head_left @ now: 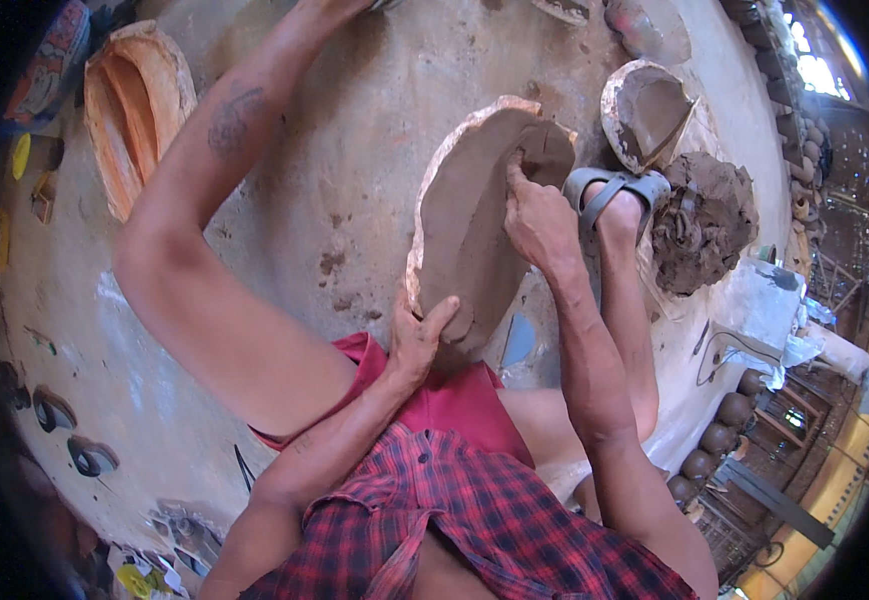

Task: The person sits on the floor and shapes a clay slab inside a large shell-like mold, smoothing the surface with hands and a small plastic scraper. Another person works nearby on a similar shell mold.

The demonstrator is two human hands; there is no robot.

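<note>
A long oval mould point(464, 230) with a pale, rough rim and a lining of grey-brown clay stands tilted between my legs. My left hand point(417, 335) grips its lower left end, thumb over the clay edge. My right hand point(539, 220) has its index finger extended onto the clay near the upper right end, the other fingers curled. A large lump of dark clay point(699, 220) sits right of my sandalled foot point(614, 200). A smaller clay-lined mould point(644, 115) lies above that lump.
An orange-lined oval mould point(129, 110) lies at the upper left beside a yellow object point(21, 155). At the right are a white wrapped block point(754, 310) with a cord and rows of round dark pots point(734, 408). A small blue piece point(517, 340) lies under my mould.
</note>
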